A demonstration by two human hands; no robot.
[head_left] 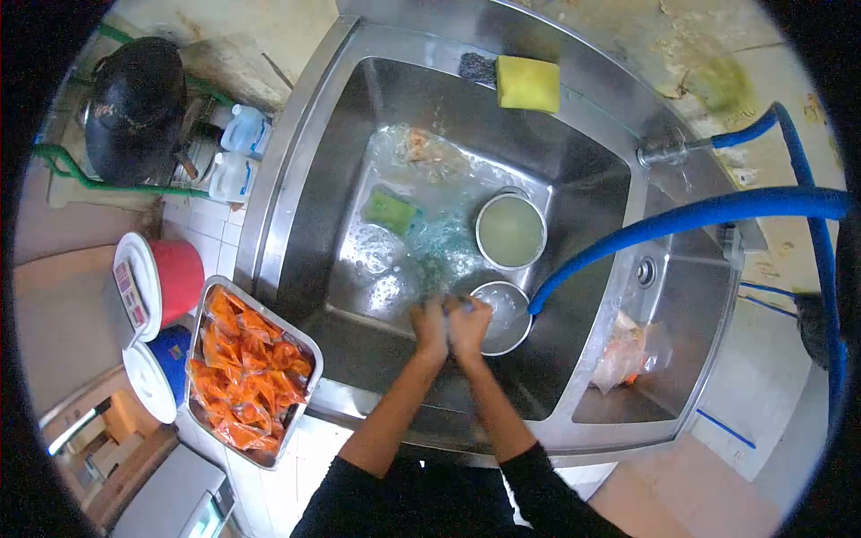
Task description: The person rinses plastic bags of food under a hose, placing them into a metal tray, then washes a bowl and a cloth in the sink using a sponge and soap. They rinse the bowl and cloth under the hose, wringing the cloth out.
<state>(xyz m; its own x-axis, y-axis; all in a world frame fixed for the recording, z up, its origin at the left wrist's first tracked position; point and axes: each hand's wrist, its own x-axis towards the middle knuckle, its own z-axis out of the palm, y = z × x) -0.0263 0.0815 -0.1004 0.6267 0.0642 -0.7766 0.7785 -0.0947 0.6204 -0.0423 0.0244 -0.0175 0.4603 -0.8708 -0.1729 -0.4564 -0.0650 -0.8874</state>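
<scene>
My left hand (429, 330) and my right hand (468, 327) are close together over the near part of the steel sink (395, 320). Both look closed, with fingers curled; motion blur hides what they grip, if anything. Just beside my right hand is a round metal pot (509, 314) with water in it, and the end of a blue hose (592, 260) reaches its rim. Behind that stands another round pot (511, 231) filled with cloudy liquid. A green sponge (391, 212) lies in the soapy water to the left.
On the back ledge sit a yellow sponge (527, 84) and a dark scouring pad (477, 68). A smaller basin (668, 377) at right holds a plastic bag (619, 354). Left of the sink, a metal tray (316, 354) carries orange bagged packets, near white bottles (231, 177) and a red bucket (179, 273).
</scene>
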